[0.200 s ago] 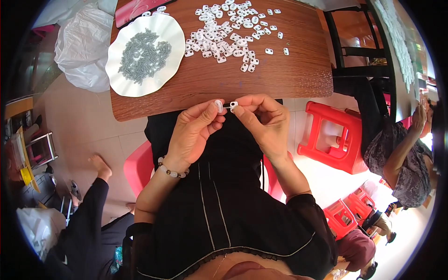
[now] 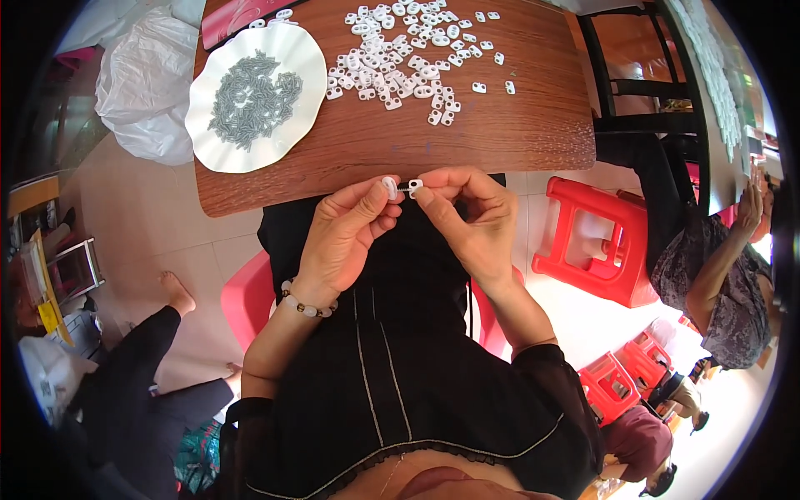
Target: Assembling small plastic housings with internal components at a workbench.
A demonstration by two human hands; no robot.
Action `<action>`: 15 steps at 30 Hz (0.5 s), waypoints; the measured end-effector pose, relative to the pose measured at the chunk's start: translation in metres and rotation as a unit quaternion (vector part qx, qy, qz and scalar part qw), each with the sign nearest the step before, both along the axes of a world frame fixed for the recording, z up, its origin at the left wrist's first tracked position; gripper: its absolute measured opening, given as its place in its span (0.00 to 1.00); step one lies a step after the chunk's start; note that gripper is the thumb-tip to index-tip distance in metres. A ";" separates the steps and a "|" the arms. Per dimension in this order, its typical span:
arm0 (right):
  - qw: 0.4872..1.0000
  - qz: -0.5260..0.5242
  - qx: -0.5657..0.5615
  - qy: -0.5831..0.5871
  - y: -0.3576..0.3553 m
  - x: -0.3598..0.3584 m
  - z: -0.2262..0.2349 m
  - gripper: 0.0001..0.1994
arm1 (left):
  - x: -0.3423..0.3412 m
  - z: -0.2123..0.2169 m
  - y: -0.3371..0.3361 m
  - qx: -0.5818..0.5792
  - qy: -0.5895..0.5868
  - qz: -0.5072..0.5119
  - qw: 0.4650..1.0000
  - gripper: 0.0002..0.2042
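Note:
My left hand (image 2: 340, 229) is closed, its thumb and fingers pinching a small white oval plastic piece (image 2: 389, 189). Opposite it, a small white plastic piece with holes (image 2: 415, 187) sits between the thumb and forefinger of my right hand (image 2: 477, 223). A thin metal spring (image 2: 403, 188) spans the short gap between the two pieces. Both hands are just off the table's near edge, above my lap. Beyond them, a heap of similar white plastic pieces (image 2: 392, 73) lies spread on the table. Many small grey springs (image 2: 250, 104) fill the middle of a white wavy-rimmed plate (image 2: 275, 154) at left.
The brown wooden table (image 2: 500, 133) has a pink box (image 2: 242, 18) at its far left. A white plastic bag (image 2: 142, 92) hangs beside it. Red stools (image 2: 583, 275) stand to the right, where another person (image 2: 717, 283) sits. Someone's bare foot (image 2: 177, 292) shows at left.
My hands keep almost the same pose, with the pieces and spring still between them. At lower left, another person's legs have shifted, and more of a green bag shows.

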State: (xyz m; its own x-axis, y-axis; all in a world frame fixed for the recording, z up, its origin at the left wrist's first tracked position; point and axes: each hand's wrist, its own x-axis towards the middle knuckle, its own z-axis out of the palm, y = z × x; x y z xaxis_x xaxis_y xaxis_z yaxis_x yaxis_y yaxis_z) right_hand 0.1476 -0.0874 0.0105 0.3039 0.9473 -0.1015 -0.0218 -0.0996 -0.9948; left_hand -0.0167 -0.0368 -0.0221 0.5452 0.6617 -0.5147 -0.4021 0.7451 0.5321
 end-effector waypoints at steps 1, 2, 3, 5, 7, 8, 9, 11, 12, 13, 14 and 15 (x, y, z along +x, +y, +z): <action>1.000 -0.004 0.004 -0.013 0.000 0.000 -0.001 0.06 | 0.000 0.000 0.000 0.003 0.004 0.000 1.000 0.13; 1.000 -0.004 0.003 -0.013 0.000 0.000 -0.002 0.06 | 0.000 0.000 0.000 0.002 0.004 0.000 1.000 0.13; 1.000 -0.006 0.006 -0.025 -0.001 0.000 -0.003 0.06 | 0.000 0.000 0.000 0.007 0.005 -0.001 1.000 0.13; 0.999 -0.009 0.009 -0.037 -0.001 0.000 -0.004 0.06 | 0.001 0.000 0.000 0.012 0.006 -0.002 1.000 0.13; 0.999 -0.007 0.012 -0.048 -0.001 0.000 -0.005 0.06 | 0.001 0.000 0.000 0.024 0.009 0.000 1.000 0.13; 0.999 -0.006 0.011 -0.048 -0.001 0.000 -0.006 0.06 | 0.001 0.000 0.000 0.023 0.009 0.000 1.000 0.13; 0.998 -0.004 0.013 -0.061 -0.001 0.000 -0.007 0.06 | 0.000 -0.001 0.000 0.026 0.011 0.003 1.000 0.13; 0.997 -0.001 0.014 -0.073 -0.001 0.000 -0.008 0.06 | 0.000 -0.001 -0.001 0.028 0.012 0.006 1.000 0.13; 0.997 0.002 0.013 -0.081 -0.001 0.000 -0.009 0.06 | 0.000 -0.001 -0.001 0.035 0.020 0.009 0.999 0.13; 0.996 0.004 0.013 -0.090 -0.001 0.000 -0.009 0.07 | 0.001 -0.001 -0.001 0.042 0.028 0.012 0.999 0.13; 0.996 0.004 0.012 -0.090 -0.001 -0.001 -0.009 0.07 | 0.001 -0.001 -0.002 0.042 0.028 0.012 0.999 0.13; 0.996 0.010 0.012 -0.089 -0.001 -0.001 -0.009 0.07 | 0.000 -0.001 -0.002 0.056 0.041 0.017 0.997 0.13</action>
State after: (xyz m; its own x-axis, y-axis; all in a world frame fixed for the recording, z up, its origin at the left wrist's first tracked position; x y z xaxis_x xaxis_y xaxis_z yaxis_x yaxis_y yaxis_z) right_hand 0.1467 -0.0880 0.0019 0.2966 0.9547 -0.0245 0.1576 -0.0742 -0.9847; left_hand -0.0162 -0.0386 -0.0231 0.4806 0.7351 -0.4782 -0.3772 0.6655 0.6440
